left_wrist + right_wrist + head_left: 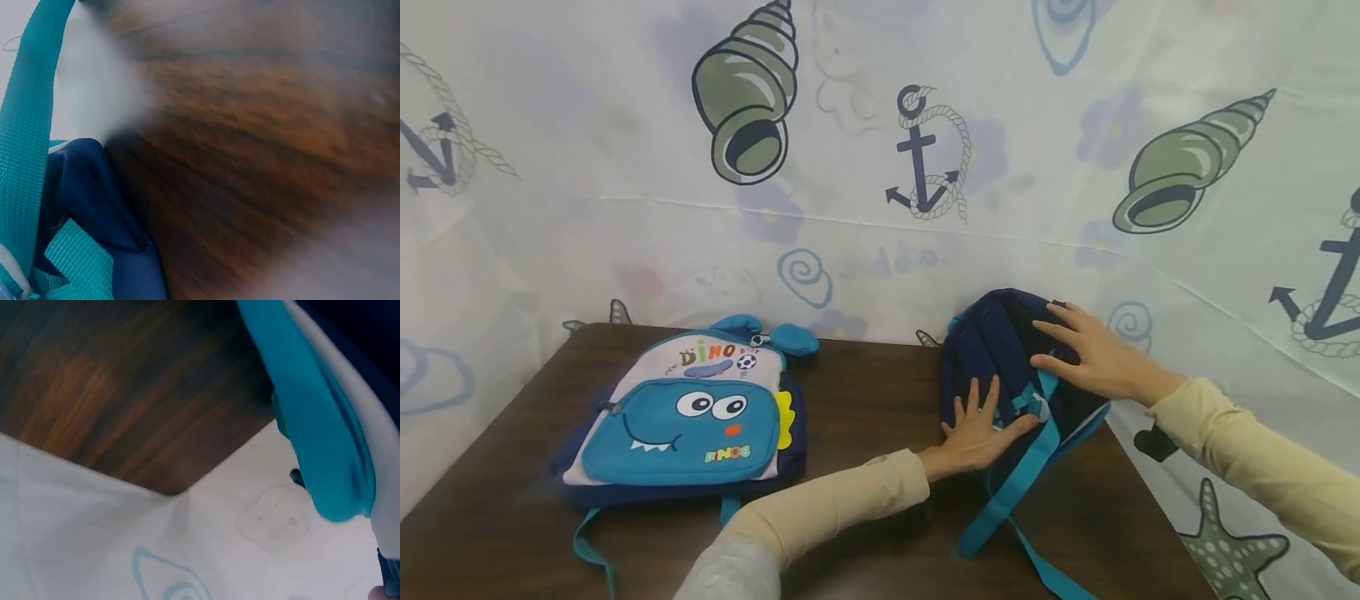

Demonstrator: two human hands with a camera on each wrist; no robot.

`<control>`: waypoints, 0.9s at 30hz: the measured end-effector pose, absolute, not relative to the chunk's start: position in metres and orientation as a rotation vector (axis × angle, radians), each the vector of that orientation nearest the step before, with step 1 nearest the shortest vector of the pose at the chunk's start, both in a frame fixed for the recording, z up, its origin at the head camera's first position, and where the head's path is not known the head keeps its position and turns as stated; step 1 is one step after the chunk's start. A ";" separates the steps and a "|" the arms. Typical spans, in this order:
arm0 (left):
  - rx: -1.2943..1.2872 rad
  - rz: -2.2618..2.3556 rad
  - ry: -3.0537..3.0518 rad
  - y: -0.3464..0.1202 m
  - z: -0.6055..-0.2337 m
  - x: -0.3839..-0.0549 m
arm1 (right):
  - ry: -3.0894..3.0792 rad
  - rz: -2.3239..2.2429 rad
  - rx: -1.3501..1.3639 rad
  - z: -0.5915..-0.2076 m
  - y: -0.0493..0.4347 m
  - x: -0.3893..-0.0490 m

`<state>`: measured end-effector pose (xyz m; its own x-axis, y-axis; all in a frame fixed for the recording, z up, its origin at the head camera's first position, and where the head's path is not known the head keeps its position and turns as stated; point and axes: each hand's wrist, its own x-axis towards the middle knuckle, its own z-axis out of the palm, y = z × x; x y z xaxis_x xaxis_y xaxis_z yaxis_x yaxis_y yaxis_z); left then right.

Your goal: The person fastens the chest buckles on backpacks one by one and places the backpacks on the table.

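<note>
A navy backpack (1000,350) lies face down at the table's right, its teal straps (1011,492) trailing toward the front edge. My left hand (981,425) lies flat on its lower part, fingers spread beside a strap buckle. My right hand (1086,350) rests on its upper right side with straight fingers. Neither hand grips anything. The left wrist view shows a teal strap (25,156) and navy fabric (94,200) close up. In the right wrist view I see the bag's teal edge (312,419) hanging past the table corner.
A second backpack (688,421) with a blue dinosaur face lies face up at the table's left. The dark wooden table (865,392) is backed by a nautical-print curtain (925,150) that wraps its right side. The table's right corner (169,484) is near the navy bag.
</note>
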<state>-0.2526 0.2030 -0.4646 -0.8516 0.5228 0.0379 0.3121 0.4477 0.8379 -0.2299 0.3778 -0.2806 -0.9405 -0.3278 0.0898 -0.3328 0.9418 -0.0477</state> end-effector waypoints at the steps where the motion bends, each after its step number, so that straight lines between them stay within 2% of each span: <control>1: 0.730 1.346 2.477 0.200 -0.464 -0.253 | -3.013 0.070 0.524 -0.282 0.377 -0.230; 12: 0.750 1.182 2.539 0.179 -0.467 -0.259 | -3.000 -0.088 0.601 -0.295 0.368 -0.232; 27: 0.712 0.951 2.634 0.140 -0.468 -0.267 | -3.033 0.044 0.519 -0.357 0.372 -0.227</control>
<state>-0.2666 0.1402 -0.4678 -0.8490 0.5240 -0.0679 0.3599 0.6675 0.6518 -0.2270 0.3723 -0.3569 -0.9411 -0.3313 0.0682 -0.3331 0.9427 -0.0176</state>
